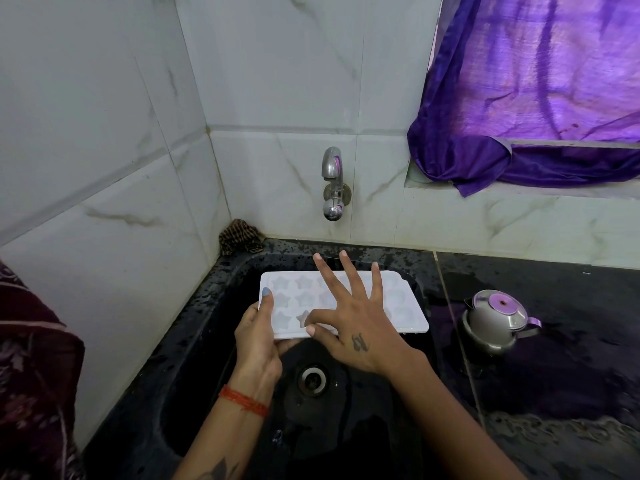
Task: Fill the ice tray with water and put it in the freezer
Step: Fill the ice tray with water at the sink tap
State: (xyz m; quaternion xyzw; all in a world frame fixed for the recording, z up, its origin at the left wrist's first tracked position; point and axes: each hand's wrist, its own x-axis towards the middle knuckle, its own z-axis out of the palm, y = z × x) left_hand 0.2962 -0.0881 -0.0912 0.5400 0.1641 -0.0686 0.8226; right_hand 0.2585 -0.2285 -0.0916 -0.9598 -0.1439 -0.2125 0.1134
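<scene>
1. A white rectangular plastic ice tray with star-shaped moulds (301, 299) is held level over a black speckled stone sink (207, 306), below and in front of a chrome wall tap (331, 181) from which no water is seen running.
2. The left hand (258, 341) holds the tray's near-left corner, thumb on the rim, the other fingers out of sight beneath.
3. The right hand (360, 327) hovers over the tray's middle, fingers (349, 271) spread wide and gripping nothing; whether they touch it cannot be told.
4. The tray looks light and fairly stiff, likely slick when wet; once filled it will probably be heavier and quick to spill, so a level hold on both short ends seems wisest.
5. Right of the tray, a small steel kettle (495, 322) stands on the dark surface (571, 341); a brown patterned cloth (239, 237) sits in the corner behind it.
</scene>
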